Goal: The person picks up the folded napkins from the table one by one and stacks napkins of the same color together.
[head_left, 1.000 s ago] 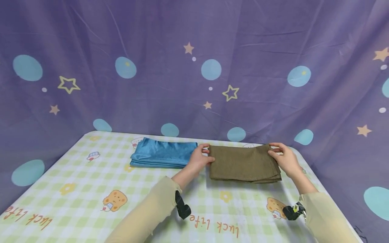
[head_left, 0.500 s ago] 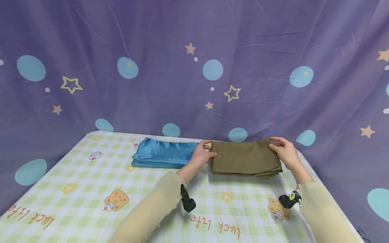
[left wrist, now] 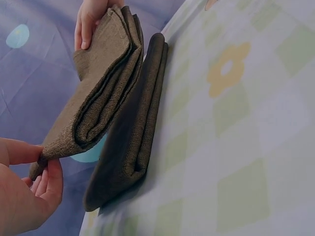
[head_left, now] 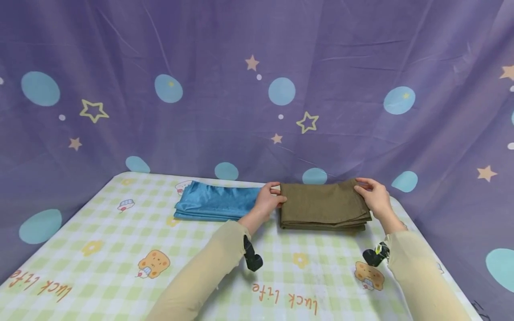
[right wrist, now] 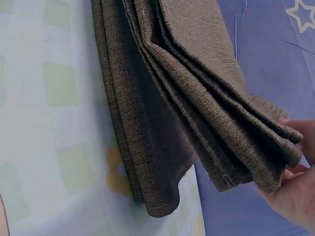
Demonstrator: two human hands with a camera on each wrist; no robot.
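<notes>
A folded brown cloth (head_left: 321, 203) is stretched between both hands near the back right of the table. My left hand (head_left: 268, 200) pinches its left far corner between thumb and fingers, while my right hand (head_left: 374, 197) grips the right far corner. In the left wrist view the held cloth (left wrist: 101, 81) tilts above a second folded brown cloth (left wrist: 147, 118) lying on the table. Several layers of the held cloth (right wrist: 197, 93) show at its edge in the right wrist view, with the lower cloth (right wrist: 135, 132) beneath. Whether the two touch toward the far edge, I cannot tell.
A shiny blue folded cloth (head_left: 221, 200) lies just left of my left hand, its right end partly hidden by that hand. A checked tablecloth (head_left: 108, 232) covers the table. Behind the table's back edge hangs a purple curtain (head_left: 217, 125) with stars and dots.
Both hands have carried the folded brown cloth slightly away, toward the table's back edge. The lower brown cloth's front edge now shows beneath it. The blue cloth has stayed in place.
</notes>
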